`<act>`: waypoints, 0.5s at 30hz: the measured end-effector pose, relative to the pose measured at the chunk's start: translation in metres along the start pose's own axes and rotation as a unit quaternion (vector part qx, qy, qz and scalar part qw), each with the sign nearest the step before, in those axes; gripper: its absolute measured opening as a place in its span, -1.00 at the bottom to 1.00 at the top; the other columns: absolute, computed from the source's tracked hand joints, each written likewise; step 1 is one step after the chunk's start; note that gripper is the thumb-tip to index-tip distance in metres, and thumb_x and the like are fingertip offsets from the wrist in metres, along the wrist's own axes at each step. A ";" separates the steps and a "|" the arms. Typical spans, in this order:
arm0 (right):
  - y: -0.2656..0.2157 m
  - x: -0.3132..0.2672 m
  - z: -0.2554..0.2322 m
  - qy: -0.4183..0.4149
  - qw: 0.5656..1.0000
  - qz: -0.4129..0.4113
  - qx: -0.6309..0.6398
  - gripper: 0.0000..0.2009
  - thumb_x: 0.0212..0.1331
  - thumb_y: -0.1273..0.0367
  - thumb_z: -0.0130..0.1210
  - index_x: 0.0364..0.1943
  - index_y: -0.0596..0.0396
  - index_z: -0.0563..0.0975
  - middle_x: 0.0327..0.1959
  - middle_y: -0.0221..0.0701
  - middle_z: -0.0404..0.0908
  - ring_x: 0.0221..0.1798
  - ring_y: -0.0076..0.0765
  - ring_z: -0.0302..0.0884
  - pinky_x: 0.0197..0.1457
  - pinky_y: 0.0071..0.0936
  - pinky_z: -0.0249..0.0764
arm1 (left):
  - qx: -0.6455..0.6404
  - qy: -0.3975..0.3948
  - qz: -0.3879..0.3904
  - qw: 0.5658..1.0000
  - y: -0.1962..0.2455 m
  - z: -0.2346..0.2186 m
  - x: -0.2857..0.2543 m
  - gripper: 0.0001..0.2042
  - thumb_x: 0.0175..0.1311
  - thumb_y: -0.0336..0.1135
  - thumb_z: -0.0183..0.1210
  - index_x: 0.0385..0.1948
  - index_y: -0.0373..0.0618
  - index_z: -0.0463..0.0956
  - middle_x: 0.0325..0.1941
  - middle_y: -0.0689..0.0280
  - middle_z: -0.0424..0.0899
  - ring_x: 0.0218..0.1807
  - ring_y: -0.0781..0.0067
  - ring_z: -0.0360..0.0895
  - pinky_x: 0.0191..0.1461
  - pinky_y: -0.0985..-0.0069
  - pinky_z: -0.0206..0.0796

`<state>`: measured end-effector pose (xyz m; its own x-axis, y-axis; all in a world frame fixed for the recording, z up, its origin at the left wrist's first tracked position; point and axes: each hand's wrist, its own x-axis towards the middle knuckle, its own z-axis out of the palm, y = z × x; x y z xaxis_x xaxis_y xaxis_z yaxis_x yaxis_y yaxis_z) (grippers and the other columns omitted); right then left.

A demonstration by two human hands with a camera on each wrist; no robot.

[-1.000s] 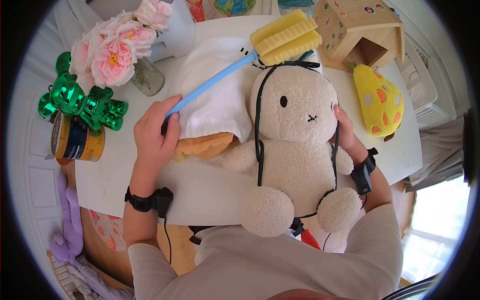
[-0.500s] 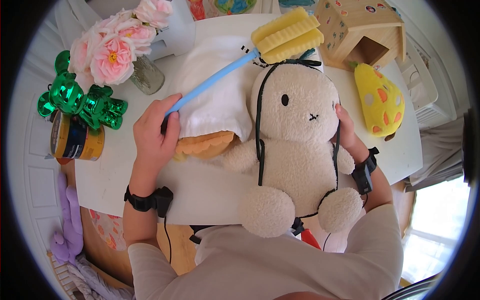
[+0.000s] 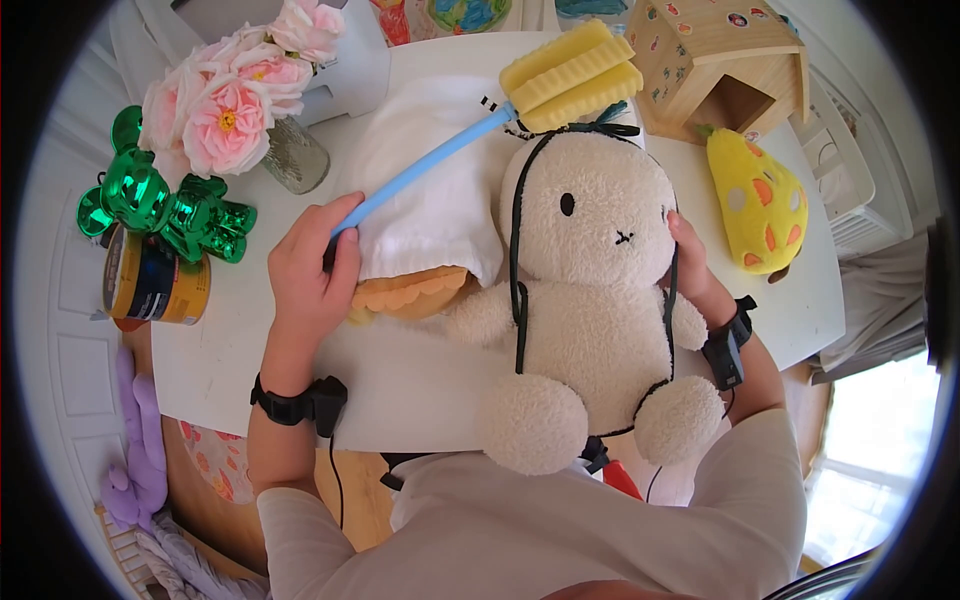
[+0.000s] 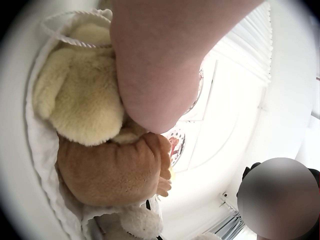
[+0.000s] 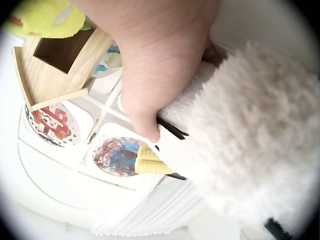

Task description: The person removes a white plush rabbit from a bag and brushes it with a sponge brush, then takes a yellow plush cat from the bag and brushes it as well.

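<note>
In the head view the left hand (image 3: 312, 262) grips the blue handle (image 3: 425, 165) of a duster whose yellow ridged head (image 3: 572, 75) is held above the plush's head. The right hand (image 3: 693, 262) holds the side of the cream plush (image 3: 598, 320), thumb by its face; its other fingers are hidden behind. A black cord runs around the plush. Beside it lies a white cloth bag (image 3: 430, 190), with an orange-brown scalloped plush (image 3: 412, 292) at its opening. The left wrist view also shows a pale yellow plush (image 4: 82, 95) in the bag.
Pink roses in a glass vase (image 3: 297, 157), a shiny green bear figure (image 3: 135, 185) and a yellow tub (image 3: 185, 290) stand at the left. A wooden house (image 3: 715, 65) and a yellow spotted plush (image 3: 757, 205) are at the right of the white table (image 3: 225, 370).
The cream plush and the duster head have shifted very slightly left since half a second ago. Both hands keep their holds.
</note>
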<state>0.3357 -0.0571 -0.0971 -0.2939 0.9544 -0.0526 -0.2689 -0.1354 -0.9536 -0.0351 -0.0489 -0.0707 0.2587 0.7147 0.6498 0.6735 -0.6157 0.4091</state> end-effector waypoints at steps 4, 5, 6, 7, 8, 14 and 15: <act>0.001 -0.001 -0.001 0.003 1.000 0.013 0.006 -0.18 0.08 -0.05 0.11 0.32 0.16 0.12 0.23 -0.17 0.34 0.21 -0.20 0.40 0.23 -0.30 0.36 | -0.010 -0.033 -0.036 0.999 0.001 -0.004 -0.003 -0.73 0.18 -0.58 0.04 -0.06 -0.23 0.50 -0.42 0.24 0.49 -0.46 0.46 0.39 -0.37 0.60 0.22; 0.002 -0.001 -0.001 0.001 1.000 0.005 0.007 -0.18 0.08 -0.05 0.11 0.32 0.16 0.12 0.23 -0.17 0.34 0.21 -0.20 0.40 0.23 -0.30 0.36 | -0.009 -0.033 -0.035 0.999 0.001 -0.004 -0.003 -0.73 0.18 -0.58 0.04 -0.06 -0.23 0.50 -0.43 0.24 0.49 -0.47 0.46 0.39 -0.37 0.60 0.22; 0.002 0.000 -0.001 0.001 1.000 0.002 0.005 -0.18 0.08 -0.05 0.11 0.32 0.16 0.12 0.23 -0.17 0.34 0.21 -0.20 0.40 0.23 -0.30 0.36 | -0.008 -0.033 -0.034 0.999 0.001 -0.004 -0.003 -0.73 0.18 -0.58 0.04 -0.06 -0.23 0.50 -0.43 0.24 0.49 -0.47 0.46 0.39 -0.37 0.59 0.22; 0.001 0.000 -0.001 0.002 1.000 -0.002 0.003 -0.18 0.08 -0.05 0.10 0.32 0.16 0.12 0.23 -0.17 0.34 0.21 -0.21 0.40 0.22 -0.30 0.36 | -0.009 -0.031 -0.032 0.999 0.000 -0.003 -0.002 -0.73 0.18 -0.58 0.04 -0.06 -0.23 0.50 -0.42 0.24 0.49 -0.47 0.46 0.39 -0.37 0.60 0.22; 0.001 0.000 -0.002 0.004 1.000 -0.001 -0.002 -0.18 0.08 -0.05 0.10 0.33 0.16 0.12 0.23 -0.17 0.34 0.20 -0.21 0.41 0.22 -0.31 0.36 | -0.011 -0.029 -0.031 0.999 0.000 -0.003 -0.002 -0.73 0.18 -0.58 0.04 -0.06 -0.23 0.50 -0.42 0.24 0.49 -0.47 0.46 0.39 -0.37 0.60 0.22; 0.005 0.001 -0.005 0.003 1.000 0.003 -0.007 -0.16 0.06 -0.08 0.11 0.33 0.16 0.12 0.23 -0.18 0.35 0.20 -0.23 0.41 0.20 -0.33 0.38 | -0.009 -0.031 -0.026 0.999 0.001 -0.003 -0.002 -0.73 0.18 -0.57 0.04 -0.06 -0.23 0.50 -0.42 0.23 0.50 -0.46 0.45 0.40 -0.36 0.60 0.23; 0.004 0.001 -0.005 0.001 1.000 -0.001 -0.007 -0.15 0.05 -0.08 0.11 0.33 0.16 0.12 0.23 -0.18 0.35 0.20 -0.24 0.41 0.20 -0.33 0.39 | -0.011 -0.029 -0.025 0.999 0.000 -0.003 -0.002 -0.73 0.18 -0.57 0.04 -0.06 -0.23 0.50 -0.42 0.23 0.50 -0.46 0.45 0.40 -0.36 0.60 0.23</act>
<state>0.3385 -0.0554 -0.1024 -0.2920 0.9550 -0.0519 -0.2557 -0.1303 -0.9579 -0.0373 -0.0513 -0.0698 0.2650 0.7627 0.5900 0.6716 -0.5850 0.4546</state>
